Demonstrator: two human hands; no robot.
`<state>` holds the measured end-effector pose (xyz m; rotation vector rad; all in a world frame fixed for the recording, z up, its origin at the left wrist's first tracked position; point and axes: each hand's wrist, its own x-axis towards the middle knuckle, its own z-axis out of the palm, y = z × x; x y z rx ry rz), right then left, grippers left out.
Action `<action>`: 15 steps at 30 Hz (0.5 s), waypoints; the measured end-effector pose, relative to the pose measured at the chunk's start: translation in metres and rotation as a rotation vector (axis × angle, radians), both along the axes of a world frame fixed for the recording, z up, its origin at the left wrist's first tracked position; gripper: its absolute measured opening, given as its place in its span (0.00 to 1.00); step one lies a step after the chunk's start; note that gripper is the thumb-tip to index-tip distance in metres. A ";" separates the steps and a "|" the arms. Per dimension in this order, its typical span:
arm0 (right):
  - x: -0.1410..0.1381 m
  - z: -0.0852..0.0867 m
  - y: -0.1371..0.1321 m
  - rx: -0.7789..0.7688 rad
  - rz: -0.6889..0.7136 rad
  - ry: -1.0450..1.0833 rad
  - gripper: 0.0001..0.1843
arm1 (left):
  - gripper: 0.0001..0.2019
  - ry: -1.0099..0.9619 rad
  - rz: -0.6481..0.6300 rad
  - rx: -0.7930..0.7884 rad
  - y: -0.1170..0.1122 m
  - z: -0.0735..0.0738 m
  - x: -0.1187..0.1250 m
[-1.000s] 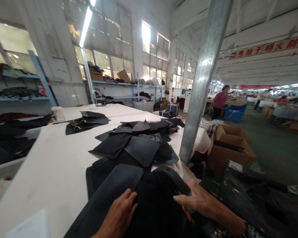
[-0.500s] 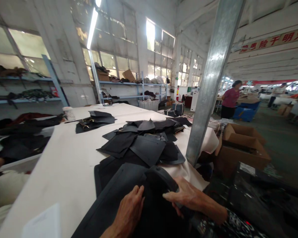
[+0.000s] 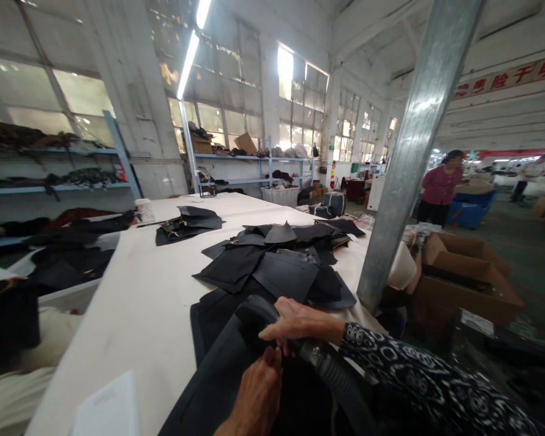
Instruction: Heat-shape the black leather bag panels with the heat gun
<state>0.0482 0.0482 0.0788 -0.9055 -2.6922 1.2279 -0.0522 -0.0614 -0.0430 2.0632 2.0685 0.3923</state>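
Gripping a dark strap (image 3: 327, 366) that curves across the black fabric panel (image 3: 218, 375), the right hand (image 3: 300, 324) has its fingers curled over the strap at the near end of the white table (image 3: 140, 303). The left hand (image 3: 258, 393) lies just below it, fingertips pressed to the same panel; whether it pinches anything cannot be told. Farther along the table sits a pile of black fabric pieces (image 3: 277, 266), beside a metal post (image 3: 409, 157).
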 end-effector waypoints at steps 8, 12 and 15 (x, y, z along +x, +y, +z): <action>-0.028 0.007 0.003 -0.031 0.043 -0.143 0.20 | 0.26 -0.047 -0.001 -0.011 0.001 0.002 -0.002; -0.018 0.009 0.009 -0.269 0.021 -0.049 0.23 | 0.21 -0.019 0.076 -0.040 0.000 0.004 -0.001; 0.001 0.012 0.015 -0.407 -0.029 0.082 0.24 | 0.17 0.014 0.179 -0.011 0.000 0.008 0.003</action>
